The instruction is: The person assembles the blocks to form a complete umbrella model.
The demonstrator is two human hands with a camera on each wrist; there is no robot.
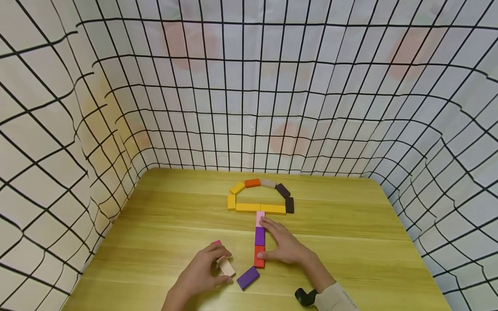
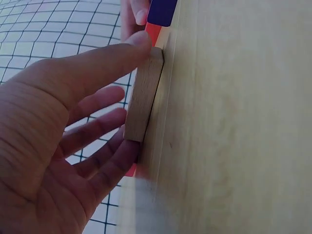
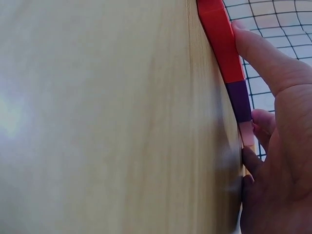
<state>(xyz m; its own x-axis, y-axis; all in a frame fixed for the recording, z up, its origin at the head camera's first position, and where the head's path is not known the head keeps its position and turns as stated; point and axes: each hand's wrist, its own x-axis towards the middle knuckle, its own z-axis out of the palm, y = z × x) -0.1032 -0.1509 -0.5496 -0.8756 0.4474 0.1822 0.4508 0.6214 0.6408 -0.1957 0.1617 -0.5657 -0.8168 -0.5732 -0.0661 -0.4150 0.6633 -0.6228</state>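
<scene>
My left hand holds a plain wooden block by its ends, thumb at one end and fingertips at the other. Behind those fingers a pink-red block is mostly hidden. My right hand reaches along a straight column of blocks, its thumb on the red block and its fingertips at the light pink block. Between these two lies a purple block. Another purple block lies slanted below the column, near the left thumb.
Beyond the column, two yellow blocks form a straight bar. An arch of yellow, orange, pale and dark blocks curves above it. A black wrist device sits by the right sleeve. Black-grid white cloth surrounds the wooden table.
</scene>
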